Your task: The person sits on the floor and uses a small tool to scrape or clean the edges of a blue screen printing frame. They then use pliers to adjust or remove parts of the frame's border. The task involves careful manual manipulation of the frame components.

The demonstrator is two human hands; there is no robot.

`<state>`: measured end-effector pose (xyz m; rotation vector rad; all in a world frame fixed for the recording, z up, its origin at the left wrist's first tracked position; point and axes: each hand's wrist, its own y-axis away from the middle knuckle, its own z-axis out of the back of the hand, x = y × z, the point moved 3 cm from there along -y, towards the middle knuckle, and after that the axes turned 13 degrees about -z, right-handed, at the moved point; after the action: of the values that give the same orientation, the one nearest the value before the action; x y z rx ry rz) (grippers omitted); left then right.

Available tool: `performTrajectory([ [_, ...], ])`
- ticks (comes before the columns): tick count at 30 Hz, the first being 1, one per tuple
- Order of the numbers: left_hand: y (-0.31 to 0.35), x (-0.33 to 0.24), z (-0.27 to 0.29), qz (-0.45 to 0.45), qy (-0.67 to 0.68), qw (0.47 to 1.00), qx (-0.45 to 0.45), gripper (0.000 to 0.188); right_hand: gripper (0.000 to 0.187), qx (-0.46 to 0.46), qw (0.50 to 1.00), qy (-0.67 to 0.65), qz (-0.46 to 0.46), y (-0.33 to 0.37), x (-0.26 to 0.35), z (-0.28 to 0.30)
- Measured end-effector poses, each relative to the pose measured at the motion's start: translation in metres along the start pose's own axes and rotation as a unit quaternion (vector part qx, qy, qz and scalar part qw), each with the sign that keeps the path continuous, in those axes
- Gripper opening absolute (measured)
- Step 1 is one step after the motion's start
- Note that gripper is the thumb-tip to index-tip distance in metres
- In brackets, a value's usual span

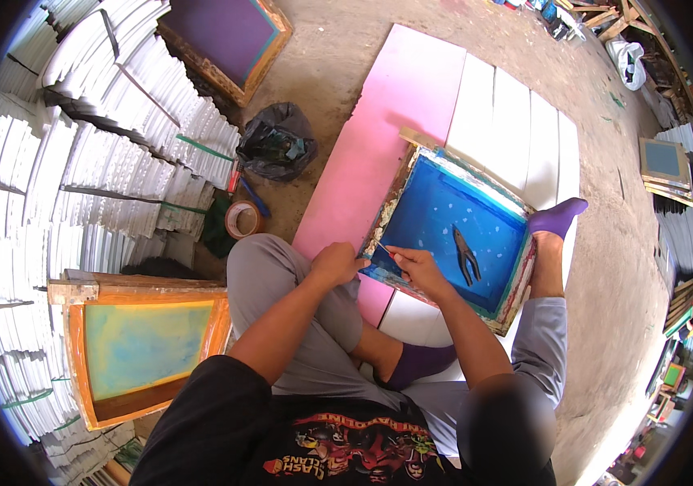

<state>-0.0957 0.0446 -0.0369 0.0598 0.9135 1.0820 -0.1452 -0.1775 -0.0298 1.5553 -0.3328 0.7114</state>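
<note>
A wooden screen printing frame (503, 322) with a blue mesh lies tilted across the boards in front of me. My right hand (417, 270) is closed round a small screwdriver (392, 254) with a red handle, its thin metal tip at the frame's left rail. At the near left corner of that frame, my left hand (336, 264) has its fingers curled and its thumb against the edge; the fingertips are hidden. Dark-handled pliers (466, 255) rest on the blue mesh, to the right of my right hand.
Pink board (395, 105) and white boards (516, 121) lie under the frame. Left are a black plastic bag (278, 142), a tape roll (244, 219), another frame (148, 344) and tall bundled white stacks (119, 162). My purple-socked foot (557, 219) is beside the frame's right side.
</note>
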Motion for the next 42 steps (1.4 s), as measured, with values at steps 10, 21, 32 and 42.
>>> performTrajectory([
  [10, 0.002, -0.009, 0.007, 0.005, 0.01, 0.999, 0.03, 0.051, 0.04, -0.226, 0.885, 0.274, 0.301, -0.009, -0.024, -0.008],
  [21, -0.001, 0.001, -0.002, -0.004, 0.005, 1.0, -0.003, 0.053, 0.033, 0.043, 0.989, -0.105, -0.099, 0.007, 0.002, 0.005],
  [32, 0.014, -0.017, 0.012, 0.034, -0.029, 0.999, -0.008, 0.054, 0.031, -0.268, 0.907, 0.285, 0.156, 0.04, -0.004, -0.033],
  [42, 0.016, -0.011, 0.011, -0.001, -0.017, 1.0, 0.021, 0.049, 0.033, -0.263, 0.893, 0.345, 0.121, 0.044, 0.004, -0.036],
])
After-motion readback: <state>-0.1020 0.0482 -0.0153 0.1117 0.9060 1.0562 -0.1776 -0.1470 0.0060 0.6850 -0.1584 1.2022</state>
